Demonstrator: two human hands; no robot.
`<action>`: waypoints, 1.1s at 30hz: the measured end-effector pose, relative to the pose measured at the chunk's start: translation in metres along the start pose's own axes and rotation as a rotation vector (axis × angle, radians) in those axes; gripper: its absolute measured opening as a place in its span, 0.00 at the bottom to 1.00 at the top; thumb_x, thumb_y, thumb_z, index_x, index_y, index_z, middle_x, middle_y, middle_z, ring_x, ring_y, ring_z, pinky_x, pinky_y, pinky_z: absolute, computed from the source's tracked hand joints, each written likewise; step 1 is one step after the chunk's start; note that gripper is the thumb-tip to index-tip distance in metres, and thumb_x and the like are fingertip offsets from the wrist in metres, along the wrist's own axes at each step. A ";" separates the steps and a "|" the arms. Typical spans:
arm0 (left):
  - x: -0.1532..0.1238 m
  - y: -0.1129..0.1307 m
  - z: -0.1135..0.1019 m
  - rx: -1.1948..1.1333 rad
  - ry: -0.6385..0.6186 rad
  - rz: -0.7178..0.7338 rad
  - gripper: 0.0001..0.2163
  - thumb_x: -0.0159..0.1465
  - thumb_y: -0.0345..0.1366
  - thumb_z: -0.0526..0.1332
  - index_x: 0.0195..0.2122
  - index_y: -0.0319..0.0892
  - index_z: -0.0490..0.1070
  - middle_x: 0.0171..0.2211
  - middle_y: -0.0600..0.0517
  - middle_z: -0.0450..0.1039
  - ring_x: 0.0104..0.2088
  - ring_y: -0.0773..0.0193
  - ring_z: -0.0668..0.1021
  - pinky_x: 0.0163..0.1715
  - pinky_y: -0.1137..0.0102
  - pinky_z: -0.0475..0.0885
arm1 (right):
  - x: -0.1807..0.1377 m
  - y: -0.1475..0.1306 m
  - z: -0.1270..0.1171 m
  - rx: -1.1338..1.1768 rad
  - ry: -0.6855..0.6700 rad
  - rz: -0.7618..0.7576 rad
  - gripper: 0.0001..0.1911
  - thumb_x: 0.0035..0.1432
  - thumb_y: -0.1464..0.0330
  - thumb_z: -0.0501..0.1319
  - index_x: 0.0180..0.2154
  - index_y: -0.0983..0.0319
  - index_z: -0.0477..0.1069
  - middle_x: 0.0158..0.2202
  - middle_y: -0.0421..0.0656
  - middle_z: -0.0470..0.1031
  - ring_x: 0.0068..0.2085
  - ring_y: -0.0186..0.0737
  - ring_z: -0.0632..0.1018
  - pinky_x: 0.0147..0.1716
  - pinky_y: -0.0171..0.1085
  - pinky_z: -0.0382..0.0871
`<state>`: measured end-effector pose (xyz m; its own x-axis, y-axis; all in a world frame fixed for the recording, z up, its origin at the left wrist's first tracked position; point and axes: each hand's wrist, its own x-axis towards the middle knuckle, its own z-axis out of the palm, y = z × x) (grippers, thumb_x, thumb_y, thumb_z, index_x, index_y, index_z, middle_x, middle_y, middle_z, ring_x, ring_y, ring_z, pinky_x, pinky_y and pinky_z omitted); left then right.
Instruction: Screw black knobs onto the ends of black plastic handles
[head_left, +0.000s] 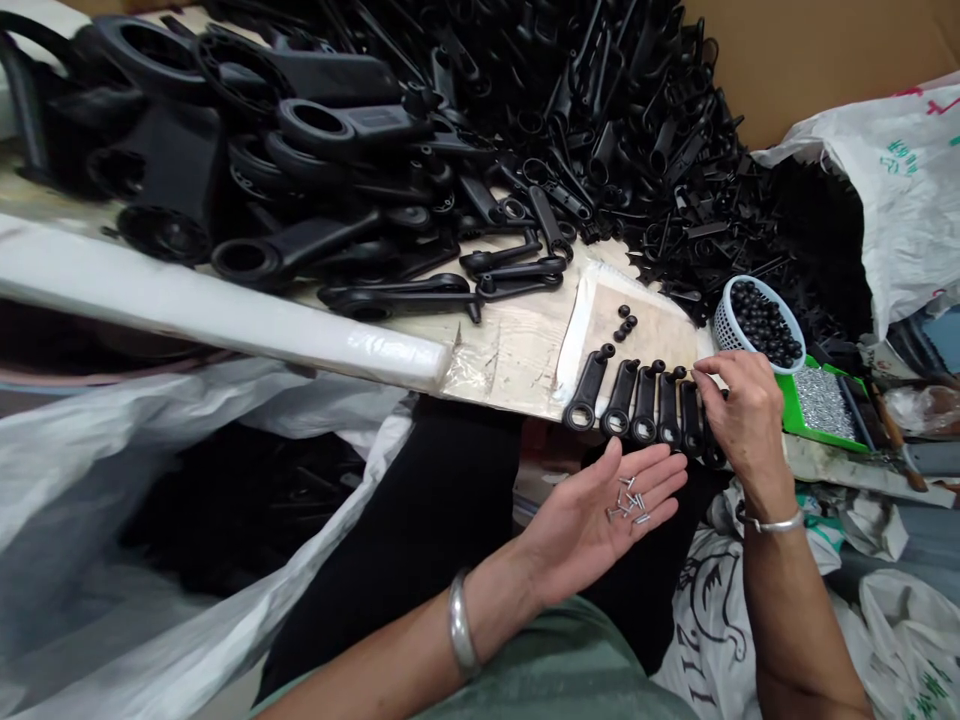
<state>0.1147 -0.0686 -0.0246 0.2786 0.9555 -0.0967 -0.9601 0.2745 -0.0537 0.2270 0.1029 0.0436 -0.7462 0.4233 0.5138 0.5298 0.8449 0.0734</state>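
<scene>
My left hand (600, 515) lies palm up with its fingers stretched out, below the table edge. Several small silver rivets (628, 503) rest loose on that palm. My right hand (742, 415) is closed in a pinch, its thumb and fingertips at the upper ends of the rightmost crank arms. Whatever it pinches is too small or hidden to name. Several black crank arms (644, 402) lie side by side along the table edge, ring ends toward me; my right hand partly covers the last ones. A few black round knobs (624, 325) sit above the row.
A blue basket (724, 325) of black knobs stands on the right beside a green tray (829, 437) of silver rivets. Black plastic parts (525, 110) are heaped across the back. White foam (225, 300) edges the left side, above an open white sack (375, 450).
</scene>
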 end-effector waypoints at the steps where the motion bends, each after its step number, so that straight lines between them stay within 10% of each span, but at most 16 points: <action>1: 0.000 0.000 0.000 -0.002 0.005 -0.002 0.26 0.66 0.48 0.62 0.56 0.31 0.70 0.62 0.36 0.66 0.66 0.48 0.64 0.65 0.59 0.57 | 0.000 0.000 0.001 -0.014 -0.008 -0.014 0.06 0.65 0.72 0.58 0.37 0.62 0.74 0.36 0.46 0.76 0.39 0.45 0.72 0.41 0.43 0.68; 16: 0.002 0.001 -0.005 0.004 -0.017 -0.009 0.26 0.69 0.48 0.59 0.59 0.30 0.66 0.65 0.36 0.61 0.66 0.50 0.63 0.67 0.58 0.54 | 0.002 -0.004 -0.008 -0.210 -0.148 -0.166 0.10 0.66 0.75 0.55 0.40 0.63 0.75 0.39 0.48 0.76 0.40 0.46 0.72 0.39 0.43 0.67; 33: -0.002 0.007 -0.004 -0.007 0.004 -0.018 0.24 0.66 0.46 0.63 0.56 0.32 0.70 0.63 0.38 0.65 0.65 0.50 0.65 0.66 0.60 0.57 | 0.033 0.015 -0.015 0.059 -0.266 0.093 0.09 0.65 0.70 0.59 0.41 0.62 0.79 0.40 0.45 0.80 0.41 0.47 0.80 0.42 0.43 0.72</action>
<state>0.1076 -0.0689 -0.0290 0.2962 0.9500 -0.0994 -0.9546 0.2911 -0.0626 0.2163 0.1244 0.0743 -0.7793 0.5641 0.2728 0.5823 0.8128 -0.0173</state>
